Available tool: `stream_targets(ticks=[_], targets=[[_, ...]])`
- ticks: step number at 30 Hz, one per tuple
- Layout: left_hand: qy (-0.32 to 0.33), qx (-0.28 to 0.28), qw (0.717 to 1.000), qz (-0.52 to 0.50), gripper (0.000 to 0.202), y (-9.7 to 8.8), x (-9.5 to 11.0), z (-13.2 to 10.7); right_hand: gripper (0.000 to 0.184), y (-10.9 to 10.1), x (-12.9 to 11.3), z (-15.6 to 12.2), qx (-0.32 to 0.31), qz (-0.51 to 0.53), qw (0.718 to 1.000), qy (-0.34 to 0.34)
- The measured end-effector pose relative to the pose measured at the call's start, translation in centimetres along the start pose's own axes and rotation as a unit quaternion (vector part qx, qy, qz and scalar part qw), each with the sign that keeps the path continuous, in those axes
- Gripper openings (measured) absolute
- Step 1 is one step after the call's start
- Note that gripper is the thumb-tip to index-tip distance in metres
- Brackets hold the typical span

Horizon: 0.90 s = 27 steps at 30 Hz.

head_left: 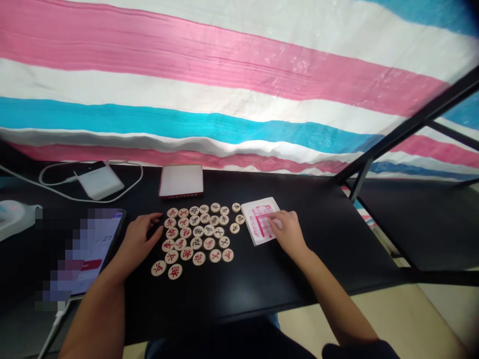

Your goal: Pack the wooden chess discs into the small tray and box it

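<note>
Discs (196,243) bear Chinese characters; phone (100,253) shows "27".

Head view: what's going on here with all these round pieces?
A person sits at a black desk. Their right hand is at the right edge of a white square with pink print; whether it grips it is unclear. Their left hand is by the left side of the pieces, fingers apart, holding nothing visible. The pieces, marked in red or black, lie in loose rows.
</note>
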<state>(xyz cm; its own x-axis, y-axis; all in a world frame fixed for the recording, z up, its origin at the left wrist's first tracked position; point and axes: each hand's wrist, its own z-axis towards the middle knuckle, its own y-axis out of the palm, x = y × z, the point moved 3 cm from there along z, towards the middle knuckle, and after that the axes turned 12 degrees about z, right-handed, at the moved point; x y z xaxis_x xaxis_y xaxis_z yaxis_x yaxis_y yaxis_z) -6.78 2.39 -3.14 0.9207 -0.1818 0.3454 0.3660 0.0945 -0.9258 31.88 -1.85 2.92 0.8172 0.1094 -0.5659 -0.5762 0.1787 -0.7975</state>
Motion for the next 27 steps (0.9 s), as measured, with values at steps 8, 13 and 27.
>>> stream_targets(ticks=[8,13,27], targets=[[0.000,0.006,1.000,0.000,0.042,-0.6,0.9,-0.3,0.013,2.4,-4.2,-4.1,-0.095,0.083,0.992,-0.025],[-0.001,0.008,1.000,-0.003,0.040,-0.8,1.2,-0.4,0.016,2.7,-5.3,-3.6,-0.084,0.086,0.993,-0.003],[-0.002,0.003,1.000,-0.005,0.042,-1.1,1.3,-0.2,0.018,6.0,-7.4,6.7,-0.101,-0.077,0.992,0.003]])
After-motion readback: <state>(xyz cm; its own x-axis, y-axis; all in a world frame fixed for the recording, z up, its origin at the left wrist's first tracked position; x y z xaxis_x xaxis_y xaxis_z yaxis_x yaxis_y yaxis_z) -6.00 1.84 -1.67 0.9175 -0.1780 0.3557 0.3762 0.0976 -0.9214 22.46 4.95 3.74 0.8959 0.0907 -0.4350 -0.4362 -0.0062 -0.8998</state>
